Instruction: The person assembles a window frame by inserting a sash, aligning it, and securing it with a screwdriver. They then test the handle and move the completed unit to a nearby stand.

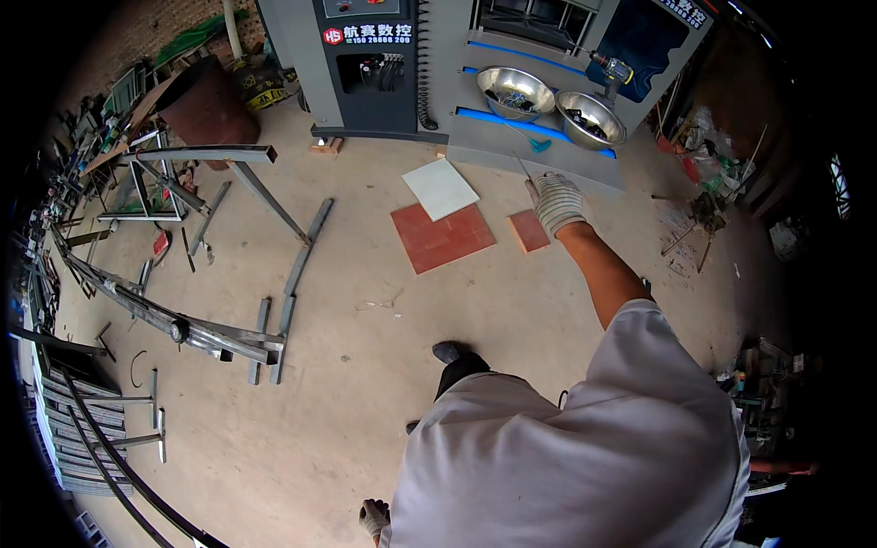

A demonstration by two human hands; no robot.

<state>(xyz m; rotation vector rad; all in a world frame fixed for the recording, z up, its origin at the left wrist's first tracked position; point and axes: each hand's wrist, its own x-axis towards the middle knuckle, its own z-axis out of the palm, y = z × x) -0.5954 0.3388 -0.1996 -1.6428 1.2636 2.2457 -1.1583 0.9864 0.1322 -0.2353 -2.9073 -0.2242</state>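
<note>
My right hand [559, 205], in a striped knit glove, reaches forward with its fingers closed on a thin rod [523, 167] that points up and away. Beyond it, two steel bowls sit on the machine's ledge: the left bowl [513, 94] and the right bowl [590, 121], both with small dark parts inside. A blue-headed brush [540, 145] lies just below them. My left hand [374, 517], also gloved, hangs low beside my body. Its fingers are curled, and what they hold, if anything, is hidden.
A grey machine [365, 91] stands ahead, with a cordless drill [614, 68] by the bowls. Red tile [443, 239], a pale tile [440, 190] and a red block [528, 231] lie on the floor. Metal frames [196, 155] stand left; a metal stand [703, 215] is right.
</note>
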